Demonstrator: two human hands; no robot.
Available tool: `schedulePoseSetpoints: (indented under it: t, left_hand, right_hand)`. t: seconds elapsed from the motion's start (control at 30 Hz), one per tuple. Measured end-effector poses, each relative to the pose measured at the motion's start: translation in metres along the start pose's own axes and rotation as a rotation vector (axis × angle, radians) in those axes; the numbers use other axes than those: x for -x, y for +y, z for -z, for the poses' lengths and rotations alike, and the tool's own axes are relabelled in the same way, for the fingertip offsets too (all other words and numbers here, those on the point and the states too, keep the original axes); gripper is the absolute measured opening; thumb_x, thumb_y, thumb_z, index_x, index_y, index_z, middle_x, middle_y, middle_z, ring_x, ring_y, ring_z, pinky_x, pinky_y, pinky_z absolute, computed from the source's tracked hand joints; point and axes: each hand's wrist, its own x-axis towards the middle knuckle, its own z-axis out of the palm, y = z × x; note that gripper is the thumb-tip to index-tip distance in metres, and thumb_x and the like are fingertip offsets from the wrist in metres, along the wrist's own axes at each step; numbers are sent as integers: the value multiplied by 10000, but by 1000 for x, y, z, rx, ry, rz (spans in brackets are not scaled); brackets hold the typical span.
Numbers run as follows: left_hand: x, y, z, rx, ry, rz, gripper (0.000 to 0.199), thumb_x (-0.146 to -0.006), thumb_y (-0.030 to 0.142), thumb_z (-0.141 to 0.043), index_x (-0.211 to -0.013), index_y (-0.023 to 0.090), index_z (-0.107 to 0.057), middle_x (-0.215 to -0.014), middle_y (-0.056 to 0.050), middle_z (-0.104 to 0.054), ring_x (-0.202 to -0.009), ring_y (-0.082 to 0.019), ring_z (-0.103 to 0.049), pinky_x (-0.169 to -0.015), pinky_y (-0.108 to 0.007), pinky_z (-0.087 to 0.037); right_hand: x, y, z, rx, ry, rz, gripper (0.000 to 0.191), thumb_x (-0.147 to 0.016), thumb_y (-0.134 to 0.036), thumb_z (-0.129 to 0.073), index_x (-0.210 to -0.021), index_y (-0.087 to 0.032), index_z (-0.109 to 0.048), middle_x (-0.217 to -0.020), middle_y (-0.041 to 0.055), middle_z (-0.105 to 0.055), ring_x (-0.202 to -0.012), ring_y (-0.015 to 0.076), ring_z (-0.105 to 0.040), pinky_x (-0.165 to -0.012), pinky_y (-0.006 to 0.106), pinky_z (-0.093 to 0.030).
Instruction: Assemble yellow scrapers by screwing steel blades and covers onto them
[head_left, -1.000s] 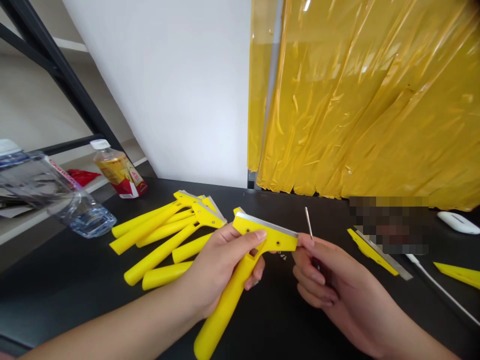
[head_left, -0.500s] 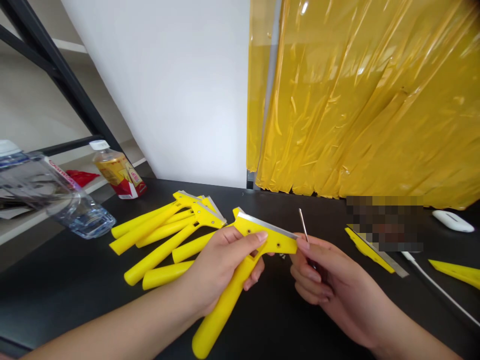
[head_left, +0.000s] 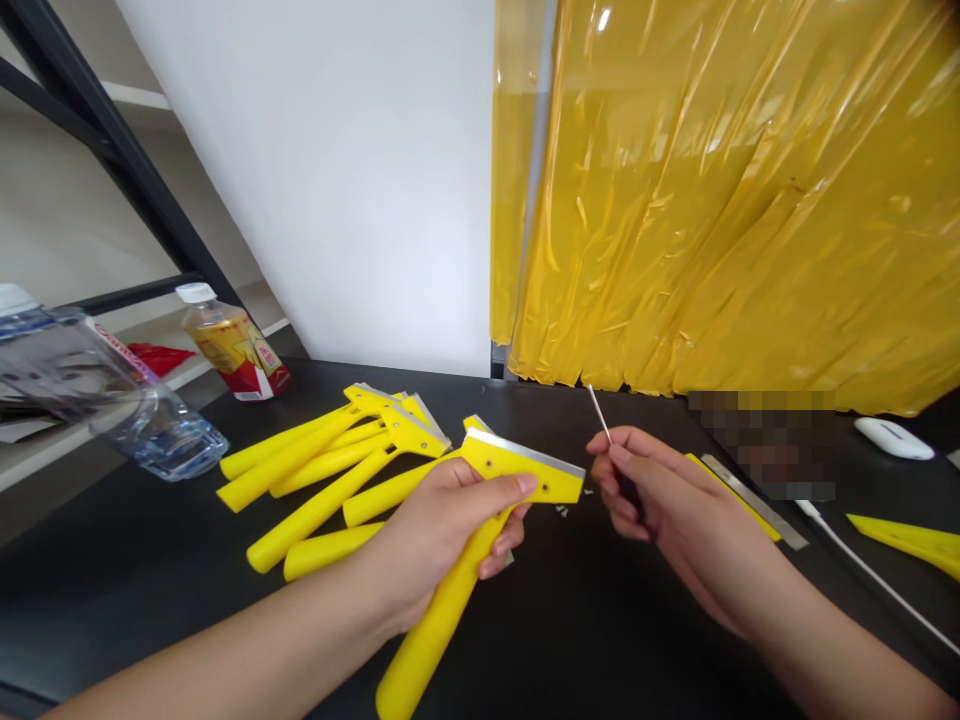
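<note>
My left hand (head_left: 450,530) is closed around the neck of a yellow scraper (head_left: 427,650), thumb pressed on its head. A metal blade (head_left: 525,450) runs along the scraper's top edge, and two small holes show in the head. To the right, apart from the scraper, my right hand (head_left: 652,490) grips a thin screwdriver (head_left: 598,412); its metal shaft points up and its handle is mostly hidden in my fingers. Several tiny screws (head_left: 562,510) lie on the black table between my hands. Several more yellow scrapers (head_left: 337,465) are heaped at the left.
On the black table (head_left: 570,640), a loose blade (head_left: 757,500) and yellow piece lie right, near another yellow part (head_left: 904,540), a white cable (head_left: 870,570) and a white case (head_left: 894,438). A drink bottle (head_left: 236,345) and a clear bottle (head_left: 165,430) are left. Yellow film (head_left: 735,220) hangs behind.
My right hand has moved away from the scraper's blade end, up and to the right, with the screwdriver. The scraper in my left hand has shifted slightly left; small screws now show beside it.
</note>
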Motion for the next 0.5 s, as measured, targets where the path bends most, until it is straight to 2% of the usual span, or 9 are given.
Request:
schedulePoseSetpoints:
  t: [0.1,0.2,0.27,0.37,0.43,0.5]
  left_hand:
    - [0,0,1,18,22,1,366,-930,417,-681,-681,167,-582,-529,15,-504,-444,-76,-406,-499,-228,-312]
    - [-1,0,3,2,39,-36,375,-937,428,-677,-688,167,-577,-545,15,-516,-442,-72,-412,-515,-226,-338]
    - [-1,-1,4,-7,46,-54,374,-943,433,-673,-697,167,-581,-545,19,-514,-442,-74,-418,-517,-223,-347]
    - [-1,-2,5,6,54,-52,368,-949,429,-669,-702,171,-578,-551,22,-519,-445,-79,-422,-531,-227,-380]
    - [-2,-2,5,25,60,-41,360,-950,419,-668,-704,175,-575,-556,22,-525,-448,-82,-422,-540,-231,-400]
    - [-2,-3,4,44,62,-30,356,-949,414,-671,-702,177,-572,-560,20,-532,-449,-84,-424,-542,-233,-410]
  right_hand:
    - [-8,-1,12,412,181,141,193,-938,-402,-662,-1101,-307,-703,-916,10,-656,-671,154,-494,-609,309,-375]
    - [-12,-3,18,728,231,140,335,-934,-393,-667,-1267,-373,-677,-864,-3,-699,-678,185,-557,-626,330,-392]
    - [-14,-6,20,763,262,139,320,-911,-406,-700,-1226,-348,-683,-765,-14,-682,-662,191,-565,-612,327,-390]
    - [-15,-12,22,609,294,221,234,-882,-436,-744,-1042,-273,-697,-769,-2,-679,-676,179,-583,-620,314,-427]
    - [-14,-15,23,515,307,285,259,-900,-493,-722,-998,-253,-708,-796,6,-685,-677,167,-591,-630,307,-456]
    - [-10,-17,22,551,346,339,309,-926,-553,-674,-983,-252,-718,-776,5,-685,-672,166,-597,-621,303,-461]
